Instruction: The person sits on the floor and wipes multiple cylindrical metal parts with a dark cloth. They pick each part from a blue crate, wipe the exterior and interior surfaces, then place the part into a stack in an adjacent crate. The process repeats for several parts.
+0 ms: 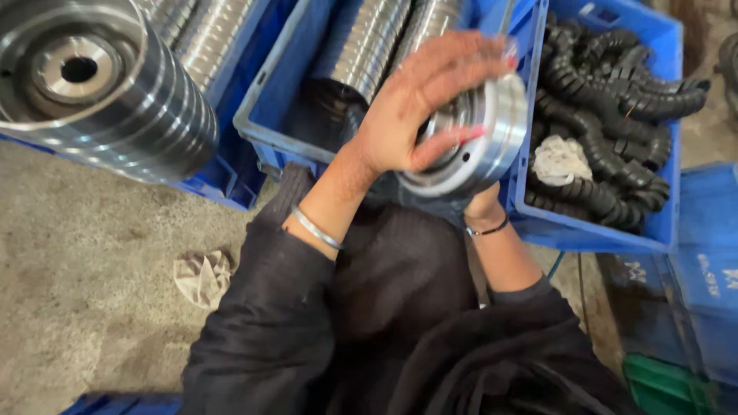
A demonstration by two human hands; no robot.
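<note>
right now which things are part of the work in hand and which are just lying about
In hand:
- round shiny metal disc, held by the left hand on top and the right hand underneath
- blue plastic crate of stacked metal discs
- blue plastic crate of black ribbed rubber rings

Lying about:
- crumpled beige rag on the concrete floor
- green plastic crate

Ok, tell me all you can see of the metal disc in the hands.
The metal disc is a round, shiny steel-looking part with a stepped rim and small holes on its face. It is held tilted in front of the blue crates, face turned toward the camera. The left hand lies spread across its face, fingers over the top edge and thumb on the centre. The right hand supports it from below, mostly hidden. Its centre and back cannot be seen.
</note>
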